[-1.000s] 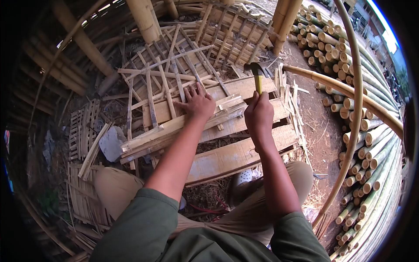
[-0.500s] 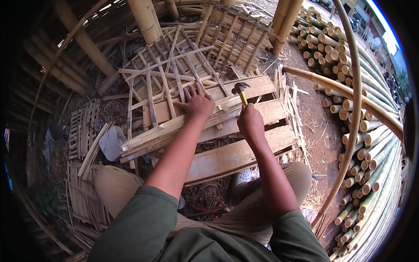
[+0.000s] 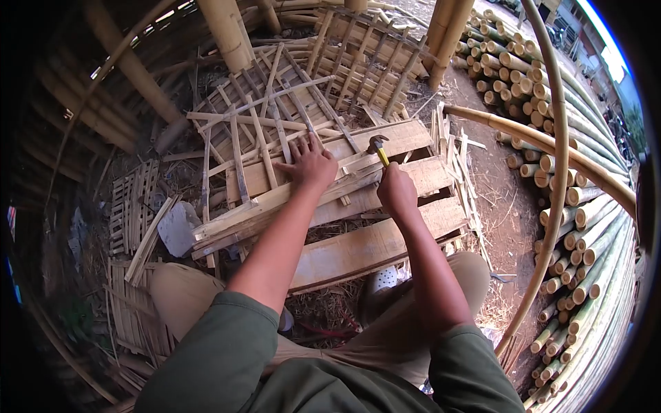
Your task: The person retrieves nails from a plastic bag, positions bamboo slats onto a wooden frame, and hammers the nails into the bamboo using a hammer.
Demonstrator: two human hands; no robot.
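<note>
My right hand (image 3: 397, 187) is wrapped round the yellow handle of a hammer (image 3: 379, 148), whose dark head is low over the right end of a wooden strip; contact is unclear. My left hand (image 3: 313, 163), fingers spread, lies on the far side of the long light wooden strips (image 3: 241, 219). These strips rest across a low bench of rough planks (image 3: 354, 251). Thin crossed slats (image 3: 265, 141) lie beyond my left hand.
Stacked bamboo poles (image 3: 582, 268) fill the right side, with a curved pole (image 3: 561, 165) in front. Bamboo posts (image 3: 224, 34) stand at the back. A slatted panel (image 3: 368, 58) leans there. A grey block (image 3: 177, 228) sits at the left.
The hammer and my right hand have come down and to the left, towards the wooden strips. My left hand has stayed in nearly the same place.
</note>
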